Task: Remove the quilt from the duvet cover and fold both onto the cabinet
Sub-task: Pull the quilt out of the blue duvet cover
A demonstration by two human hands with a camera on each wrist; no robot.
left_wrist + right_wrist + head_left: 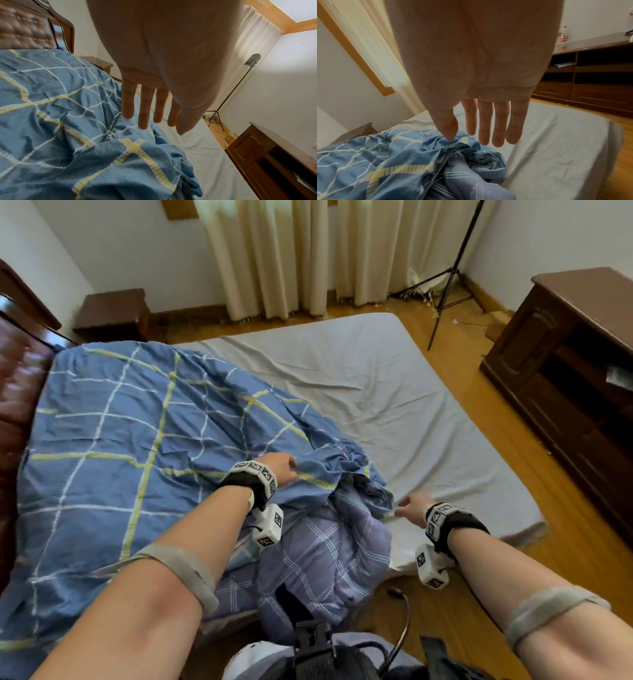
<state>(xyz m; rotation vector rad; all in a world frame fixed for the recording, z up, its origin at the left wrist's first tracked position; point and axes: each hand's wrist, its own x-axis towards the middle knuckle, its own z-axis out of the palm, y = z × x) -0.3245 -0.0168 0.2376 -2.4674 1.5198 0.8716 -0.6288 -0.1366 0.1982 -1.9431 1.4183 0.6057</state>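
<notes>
Head view: both hands empty, fingers straight, left hand [279,467] over the blue cover [113,419], right hand [411,508] at 3 o'clock of its bunched mouth, where the lilac quilt [322,556] spills off the bed [394,392]. Both look soft, light and floppy, so likely best to pinch the cover's mouth hem and pull the quilt by its exposed end. The bottle [562,38] on the cabinet [597,75] has a red label, unreadable.

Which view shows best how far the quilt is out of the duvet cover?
The head view: the lavender plaid quilt spills from the blue duvet cover's opening and hangs off the bed edge. The right wrist view shows only the part at the opening; the left wrist view barely shows a sliver.
</notes>
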